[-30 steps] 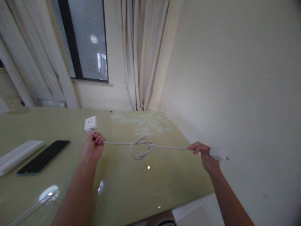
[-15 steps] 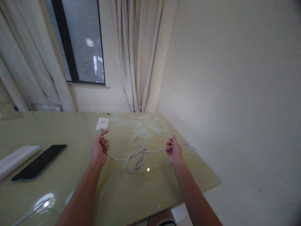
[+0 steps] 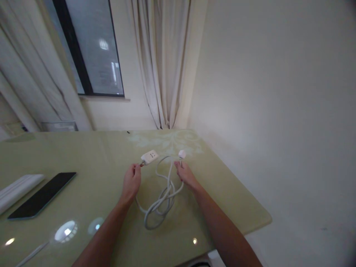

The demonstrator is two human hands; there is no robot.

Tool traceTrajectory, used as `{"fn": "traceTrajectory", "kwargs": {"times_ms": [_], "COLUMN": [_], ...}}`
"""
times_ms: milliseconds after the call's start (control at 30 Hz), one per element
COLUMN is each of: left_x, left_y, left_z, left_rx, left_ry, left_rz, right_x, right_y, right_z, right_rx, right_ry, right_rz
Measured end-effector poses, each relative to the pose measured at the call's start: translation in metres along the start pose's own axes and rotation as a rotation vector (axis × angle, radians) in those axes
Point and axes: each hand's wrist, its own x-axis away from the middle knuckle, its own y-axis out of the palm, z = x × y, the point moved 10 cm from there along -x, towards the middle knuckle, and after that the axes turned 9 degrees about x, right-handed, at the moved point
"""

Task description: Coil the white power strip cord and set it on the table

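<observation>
The left hand (image 3: pixel 132 182) pinches the cord (image 3: pixel 167 191) by its socket block (image 3: pixel 150 157), the right hand (image 3: pixel 187 174) by its plug (image 3: pixel 182 154), over the table (image 3: pixel 228 196); I'd keep those 2 apart (the cord could knot).

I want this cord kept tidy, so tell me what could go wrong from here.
The white cord loops and crosses over itself between the hands, so pulling its ends apart might tighten a tangle.
The left hand holds the socket block near its cord end, so the block could tip.
If the right hand slipped, the plug might drop onto the tabletop.
</observation>
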Motion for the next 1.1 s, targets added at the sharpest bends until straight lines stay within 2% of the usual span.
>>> {"fn": "traceTrajectory", "kwargs": {"times_ms": [133,267,333,433,500,567,633,767,867,933,1000,1100], "left_x": [0.006,0.014,0.019,0.025,0.027,0.028,0.028,0.042,0.054,0.058,0.059,0.058], "left_y": [0.003,0.018,0.018,0.005,-0.002,0.001,0.012,0.047,0.065,0.071,0.069,0.056], "left_z": [0.001,0.006,0.014,0.03,0.038,0.043,0.042,0.04,0.036,0.026,0.017,0.021], "left_rx": [-0.117,-0.19,-0.211,-0.167,-0.127,-0.127,-0.161,-0.165,-0.092,-0.035,-0.009,-0.077], "left_ry": [0.024,0.068,0.127,0.219,0.25,0.247,0.221,0.223,0.195,0.118,0.07,0.144], "left_rz": [0.047,0.001,0.016,0.098,0.108,0.044,-0.076,-0.321,-0.386,-0.367,-0.296,-0.142], "right_x": [0.008,0.018,0.02,0.02,0.019,0.017,0.015,0.024,0.034,0.04,0.047,0.053], "right_y": [0.017,0.027,0.022,0.01,0.006,0.006,0.003,-0.013,-0.003,0.011,0.022,0.029], "right_z": [0.01,-0.006,-0.014,-0.018,-0.018,-0.018,-0.021,-0.047,-0.061,-0.064,-0.067,-0.07], "right_rx": [-0.04,-0.207,-0.273,-0.31,-0.307,-0.287,-0.225,0.007,0.095,0.09,0.054,-0.002], "right_ry": [0.087,0.085,0.067,0.044,0.029,0.0,-0.075,-0.387,-0.521,-0.535,-0.539,-0.55], "right_rz": [-0.143,-0.242,-0.215,-0.113,-0.076,-0.062,-0.024,0.153,0.09,-0.024,-0.114,-0.165]}}
